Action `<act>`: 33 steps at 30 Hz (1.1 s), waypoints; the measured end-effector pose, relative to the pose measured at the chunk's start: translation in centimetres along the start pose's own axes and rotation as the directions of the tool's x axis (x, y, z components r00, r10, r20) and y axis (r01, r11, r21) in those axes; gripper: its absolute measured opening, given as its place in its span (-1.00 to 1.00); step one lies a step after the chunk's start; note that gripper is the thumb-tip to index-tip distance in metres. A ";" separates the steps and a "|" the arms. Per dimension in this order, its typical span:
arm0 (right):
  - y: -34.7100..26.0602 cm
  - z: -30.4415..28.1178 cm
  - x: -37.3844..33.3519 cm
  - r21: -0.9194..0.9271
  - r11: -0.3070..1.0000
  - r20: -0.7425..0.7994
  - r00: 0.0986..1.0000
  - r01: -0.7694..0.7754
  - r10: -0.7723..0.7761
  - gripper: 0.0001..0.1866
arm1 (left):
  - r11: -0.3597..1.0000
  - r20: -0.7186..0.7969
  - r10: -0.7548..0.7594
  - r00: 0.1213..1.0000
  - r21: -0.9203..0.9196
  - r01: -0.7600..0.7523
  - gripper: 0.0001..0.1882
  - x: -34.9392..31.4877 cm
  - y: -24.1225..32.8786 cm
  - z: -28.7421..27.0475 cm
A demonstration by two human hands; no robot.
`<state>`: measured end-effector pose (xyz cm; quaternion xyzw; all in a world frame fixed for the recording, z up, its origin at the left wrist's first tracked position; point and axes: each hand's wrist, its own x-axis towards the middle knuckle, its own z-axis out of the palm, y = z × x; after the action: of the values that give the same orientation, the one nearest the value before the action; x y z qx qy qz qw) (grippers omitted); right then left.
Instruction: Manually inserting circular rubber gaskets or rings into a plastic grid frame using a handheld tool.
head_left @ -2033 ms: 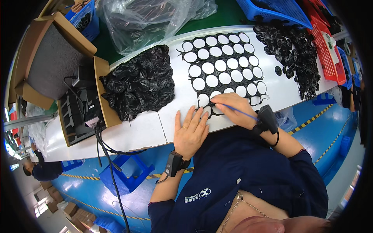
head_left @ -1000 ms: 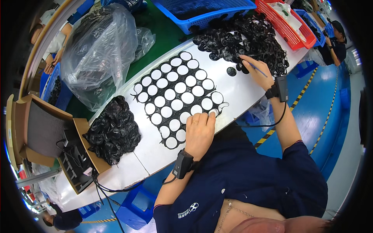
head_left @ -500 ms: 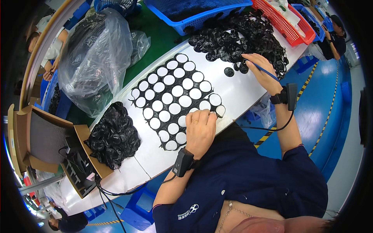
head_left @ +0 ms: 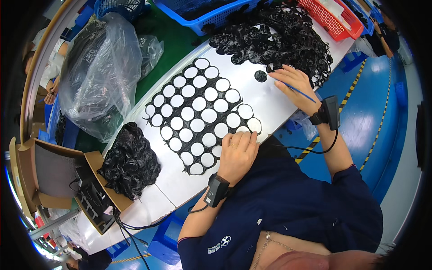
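Rows of white round discs with black rims (head_left: 199,104) lie flat on the white table (head_left: 168,182). My left hand (head_left: 238,155) rests on their near right end, its fingers bent and close together; whatever lies under the fingertips is hidden. My right hand (head_left: 297,90) grips a thin blue stick (head_left: 294,89), which slants across the palm. Its fingertips are just right of a loose black disc (head_left: 260,76), beside a large heap of glossy black round pieces (head_left: 274,38). A second black heap (head_left: 129,159) sits left of the rows.
At the far side stand a blue basket (head_left: 198,24) and a red basket (head_left: 335,22). A clear plastic bag (head_left: 101,76) bulges beyond the table's far edge. An open cardboard box (head_left: 56,168) with cables is on the left. Other people work at the far left and far right.
My right hand has come down and left, toward the loose black disc, with the blue stick still held. My left hand has slid slightly right along the discs. The view has shifted a little.
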<state>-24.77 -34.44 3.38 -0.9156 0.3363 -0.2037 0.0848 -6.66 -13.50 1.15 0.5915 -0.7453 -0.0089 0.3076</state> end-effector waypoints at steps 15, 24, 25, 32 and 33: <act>-8.8 1.7 -6.5 0.585 0.789 0.078 0.981 -0.188 0.177 -0.83 | 0.995 0.052 -0.053 0.997 0.093 0.048 -0.59 -1.7 -0.2 -0.6; -9.1 2.2 -6.6 0.501 0.857 0.059 0.992 -0.125 0.111 -0.85 | 0.995 0.071 -0.056 0.996 0.081 0.050 -0.57 -2.0 -0.4 -0.6; -9.0 2.2 -6.5 0.492 0.860 0.055 0.991 -0.133 0.121 -0.85 | 0.996 0.080 -0.060 0.995 0.077 0.054 -0.57 -1.9 -0.3 -0.6; -7.0 1.9 -4.7 0.481 0.858 -0.036 0.974 -0.180 0.225 -0.84 | 0.997 0.070 -0.054 0.996 0.065 0.049 -0.62 -1.9 -0.5 -1.6; -6.9 1.7 -4.1 0.448 0.875 -0.043 0.973 -0.185 0.228 -0.84 | 0.993 0.057 -0.085 0.995 0.093 0.079 -0.64 -1.5 -0.9 -2.4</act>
<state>-22.85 -26.48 2.59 -0.8205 0.3808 -0.3076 0.2952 -4.59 -11.56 2.11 0.6344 -0.7291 -0.0059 0.2569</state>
